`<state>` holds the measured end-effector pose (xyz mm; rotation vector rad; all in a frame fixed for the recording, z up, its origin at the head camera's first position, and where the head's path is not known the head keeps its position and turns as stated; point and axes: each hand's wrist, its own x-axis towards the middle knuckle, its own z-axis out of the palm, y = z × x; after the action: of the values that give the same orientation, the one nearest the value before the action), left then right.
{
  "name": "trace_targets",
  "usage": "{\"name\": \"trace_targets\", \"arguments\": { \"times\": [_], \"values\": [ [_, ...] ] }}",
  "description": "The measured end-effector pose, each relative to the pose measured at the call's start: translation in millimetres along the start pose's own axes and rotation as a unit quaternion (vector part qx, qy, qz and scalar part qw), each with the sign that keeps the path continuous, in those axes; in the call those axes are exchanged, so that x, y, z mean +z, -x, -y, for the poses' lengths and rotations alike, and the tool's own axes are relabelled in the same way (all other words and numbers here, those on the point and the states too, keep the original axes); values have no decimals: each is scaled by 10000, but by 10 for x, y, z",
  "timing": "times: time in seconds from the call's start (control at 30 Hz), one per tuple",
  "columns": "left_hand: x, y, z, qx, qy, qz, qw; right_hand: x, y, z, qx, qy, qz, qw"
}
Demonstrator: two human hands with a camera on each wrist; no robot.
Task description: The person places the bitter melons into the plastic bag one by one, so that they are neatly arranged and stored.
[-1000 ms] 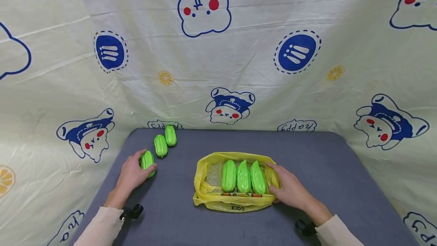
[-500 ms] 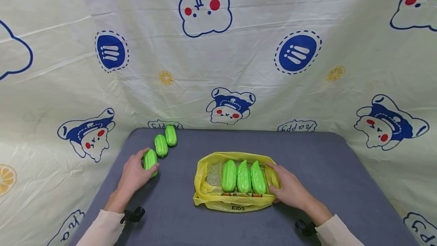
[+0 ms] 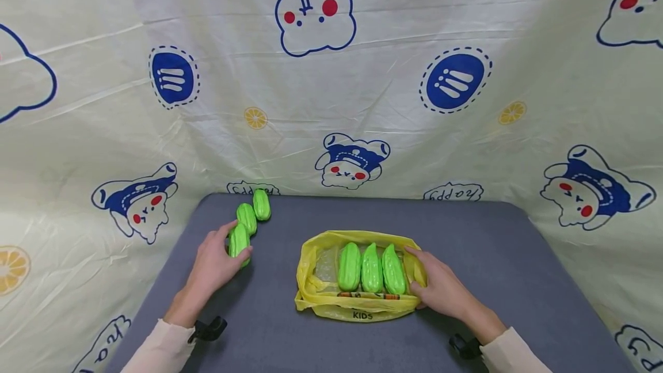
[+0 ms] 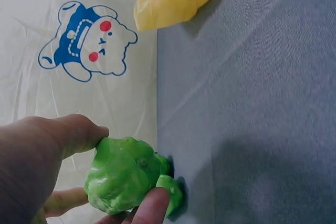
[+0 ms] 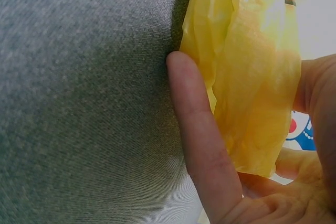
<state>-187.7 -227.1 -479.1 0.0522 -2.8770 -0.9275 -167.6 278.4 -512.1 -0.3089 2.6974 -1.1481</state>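
Observation:
My left hand [image 3: 217, 261] holds a lumpy green bitter melon [image 3: 239, 242] between thumb and fingers at the table's left side. In the left wrist view its rounded end [image 4: 123, 174] faces the camera. Just behind it lie a second bitter melon [image 3: 247, 217], which it overlaps in the head view, and a third [image 3: 262, 205] near the back edge. At the centre a yellow plastic bag [image 3: 362, 308] lies with its mouth spread wide, three bitter melons [image 3: 372, 269] side by side inside. My right hand [image 3: 442, 284] grips the bag's right end, fingers around the yellow film [image 5: 257, 87].
A grey cloth-covered table [image 3: 497, 246] carries everything. Behind and beside it hangs a pale sheet [image 3: 290, 85] printed with cartoon bears. The bag's left part, beside the melons, shows a bare crinkled lining [image 3: 325, 266].
My left hand has moved a little to the right with the bitter melon, closer to the two behind it. My right hand stays on the bag. The head view has shifted slightly.

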Motion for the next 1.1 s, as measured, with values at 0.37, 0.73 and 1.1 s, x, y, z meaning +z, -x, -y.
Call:
{"name": "trace_targets", "arguments": {
  "times": [0.37,0.73,1.1],
  "values": [
    [55,52,-191,121,133,25,9998,-13,-9,19,31,52,-16,10000],
    [141,113,-380,394,229,-21,9990,-5,-6,-8,66,-4,-25,10000],
    [259,175,-523,687,463,18,9966,9,-19,2,22,13,-24,10000]
  ]
}}
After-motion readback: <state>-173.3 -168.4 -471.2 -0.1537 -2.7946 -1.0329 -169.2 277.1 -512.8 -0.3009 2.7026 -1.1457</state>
